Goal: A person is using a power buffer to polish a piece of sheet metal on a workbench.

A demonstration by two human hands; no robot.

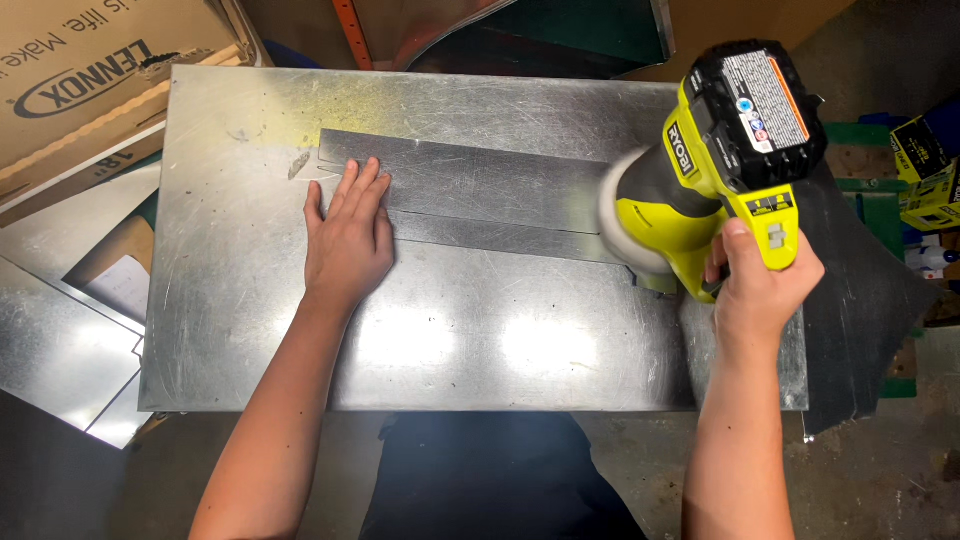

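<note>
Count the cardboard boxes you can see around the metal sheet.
1 for certain: a tan cardboard box at the top left, beside the large metal sheet. Yellow packages at the right edge may also be boxes, but they are cut off.

The bench (250, 300) is bare along its whole near edge, and between the two hands there is open sheet to pass over. The near left corner is free too. Toward the far edge a metal strip (480, 180) lies flat across the middle, low enough to slide over. The left hand (347, 240) presses on the strip's left end and blocks that spot. The right hand (757, 285) and its drill (715, 150) fill the right edge. A cardboard box (90, 80) crowds the far left corner, and loose metal sheets (60, 340) lie off the left edge.
</note>
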